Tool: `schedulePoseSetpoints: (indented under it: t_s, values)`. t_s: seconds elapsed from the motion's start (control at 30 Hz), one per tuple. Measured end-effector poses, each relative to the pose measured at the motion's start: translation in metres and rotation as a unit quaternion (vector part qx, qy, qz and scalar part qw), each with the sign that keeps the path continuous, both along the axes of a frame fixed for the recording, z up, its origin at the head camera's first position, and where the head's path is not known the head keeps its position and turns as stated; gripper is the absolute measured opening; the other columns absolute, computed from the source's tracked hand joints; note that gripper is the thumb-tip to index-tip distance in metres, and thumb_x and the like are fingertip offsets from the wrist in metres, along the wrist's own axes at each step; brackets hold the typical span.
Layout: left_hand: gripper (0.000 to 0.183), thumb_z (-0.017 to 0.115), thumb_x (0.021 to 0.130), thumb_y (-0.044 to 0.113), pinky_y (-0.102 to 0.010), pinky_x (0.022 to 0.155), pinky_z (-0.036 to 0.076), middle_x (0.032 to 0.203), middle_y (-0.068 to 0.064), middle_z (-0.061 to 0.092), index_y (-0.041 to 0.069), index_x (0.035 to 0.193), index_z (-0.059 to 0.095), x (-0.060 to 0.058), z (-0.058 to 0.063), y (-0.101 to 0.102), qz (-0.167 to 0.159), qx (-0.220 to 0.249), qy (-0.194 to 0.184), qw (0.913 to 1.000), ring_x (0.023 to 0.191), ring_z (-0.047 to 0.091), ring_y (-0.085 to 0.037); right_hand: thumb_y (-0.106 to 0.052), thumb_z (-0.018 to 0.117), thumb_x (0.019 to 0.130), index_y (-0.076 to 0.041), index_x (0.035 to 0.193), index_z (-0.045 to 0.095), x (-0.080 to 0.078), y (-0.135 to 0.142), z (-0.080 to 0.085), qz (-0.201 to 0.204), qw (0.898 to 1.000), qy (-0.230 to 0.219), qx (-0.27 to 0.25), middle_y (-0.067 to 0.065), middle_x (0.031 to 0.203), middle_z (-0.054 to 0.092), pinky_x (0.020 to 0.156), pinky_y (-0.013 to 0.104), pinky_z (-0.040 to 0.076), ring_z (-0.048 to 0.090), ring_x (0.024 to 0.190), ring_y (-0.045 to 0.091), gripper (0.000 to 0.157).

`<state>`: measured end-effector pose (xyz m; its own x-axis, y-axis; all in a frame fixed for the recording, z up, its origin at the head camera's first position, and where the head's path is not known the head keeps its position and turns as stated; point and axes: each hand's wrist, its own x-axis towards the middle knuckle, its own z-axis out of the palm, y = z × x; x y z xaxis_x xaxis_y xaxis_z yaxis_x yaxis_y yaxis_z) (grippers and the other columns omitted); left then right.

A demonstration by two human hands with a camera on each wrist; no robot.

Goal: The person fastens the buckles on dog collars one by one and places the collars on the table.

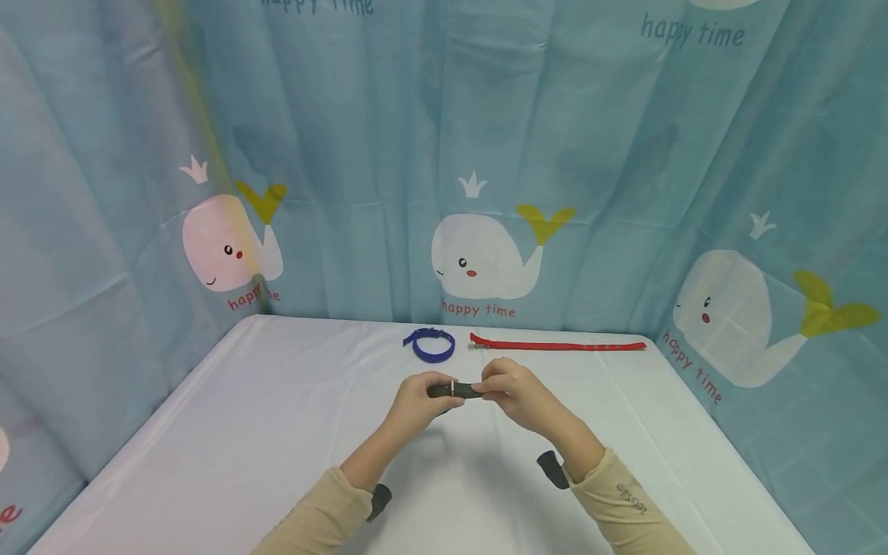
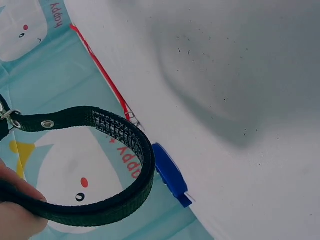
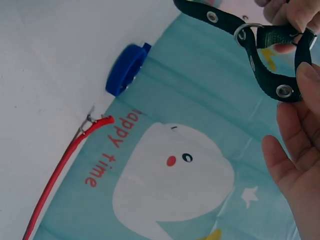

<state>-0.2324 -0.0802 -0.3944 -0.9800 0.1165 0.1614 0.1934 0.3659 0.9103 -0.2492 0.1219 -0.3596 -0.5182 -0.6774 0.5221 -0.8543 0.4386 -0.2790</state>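
Observation:
A dark green collar (image 1: 466,391) with metal eyelets is held up over the white table by both hands. My left hand (image 1: 418,402) pinches it beside the buckle, fingers above and thumb below. My right hand (image 1: 519,395) grips the strap on the other side, between thumb and fingers. In the left wrist view the collar (image 2: 107,212) bends into a wide loop with a ridged patch on its inner face. From the right wrist, a metal ring (image 3: 244,33) shows around the strap, and the strap makes a small loop next to the right thumb (image 3: 311,82).
A blue collar (image 1: 433,358), curled into a ring, lies at the table's back. To its right a red collar (image 1: 555,346) is stretched out straight along the back edge. The white table (image 1: 243,455) is bordered by a blue curtain (image 1: 375,254) printed with whales.

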Motion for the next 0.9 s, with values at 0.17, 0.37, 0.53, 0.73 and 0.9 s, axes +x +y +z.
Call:
schedulePoseSetpoints:
  t_s: [0.17, 0.37, 0.53, 0.73, 0.9]
  values:
    - [0.03, 0.07, 0.081, 0.019, -0.032, 0.075, 0.051, 0.1, -0.007, 0.065, 0.005, 0.107, 0.065, 0.003, 0.0012, -0.0031, -0.02, -0.008, 0.007, 0.9997, 0.084, 0.06, -0.015, 0.007, 0.069, 0.074, -0.004, 0.091, 0.072, -0.0011, 0.0004, -0.0023, 0.004, 1.0, 0.01, -0.005, 0.004, 0.087, 0.06, 0.069, 0.023, 0.05, 0.055, 0.081, 0.015, 0.02]
    - [0.022, 0.069, 0.081, 0.019, -0.034, 0.077, 0.05, 0.092, -0.003, 0.067, 0.007, 0.1, 0.065, 0.0036, 0.001, -0.0044, -0.01, 0.017, 0.006, 0.9998, 0.082, 0.061, -0.015, 0.008, 0.071, 0.071, -0.003, 0.088, 0.071, -0.0041, -0.0004, -0.0038, 0.023, 0.999, 0.022, -0.031, 0.003, 0.086, 0.062, 0.072, 0.025, 0.05, 0.058, 0.082, 0.016, 0.021]
    - [0.023, 0.07, 0.08, 0.02, -0.034, 0.076, 0.049, 0.09, -0.004, 0.066, 0.005, 0.097, 0.065, 0.0021, -0.0007, -0.0044, -0.005, 0.035, 0.001, 0.9994, 0.08, 0.06, -0.014, 0.008, 0.072, 0.07, -0.003, 0.085, 0.069, -0.007, -0.0028, -0.0036, 0.036, 0.999, 0.001, -0.038, 0.002, 0.083, 0.064, 0.071, 0.028, 0.051, 0.058, 0.08, 0.015, 0.019]
    - [0.022, 0.07, 0.081, 0.02, -0.03, 0.07, 0.045, 0.087, -0.003, 0.067, 0.005, 0.097, 0.065, 0.0024, 0.0008, -0.0022, -0.014, 0.036, 0.015, 0.9992, 0.076, 0.057, -0.013, 0.008, 0.07, 0.072, -0.004, 0.084, 0.066, -0.008, -0.0064, -0.0026, 0.037, 0.998, -0.015, -0.05, 0.002, 0.082, 0.063, 0.071, 0.027, 0.051, 0.059, 0.078, 0.014, 0.018]
    - [0.023, 0.068, 0.082, 0.02, -0.031, 0.07, 0.043, 0.089, -0.004, 0.067, 0.005, 0.098, 0.064, 0.003, 0.0024, -0.003, -0.01, 0.045, 0.018, 0.9988, 0.078, 0.056, -0.014, 0.006, 0.07, 0.074, -0.005, 0.087, 0.068, -0.0092, -0.0037, -0.0047, 0.007, 0.995, -0.047, -0.088, 0.003, 0.089, 0.064, 0.073, 0.027, 0.051, 0.061, 0.083, 0.016, 0.017]
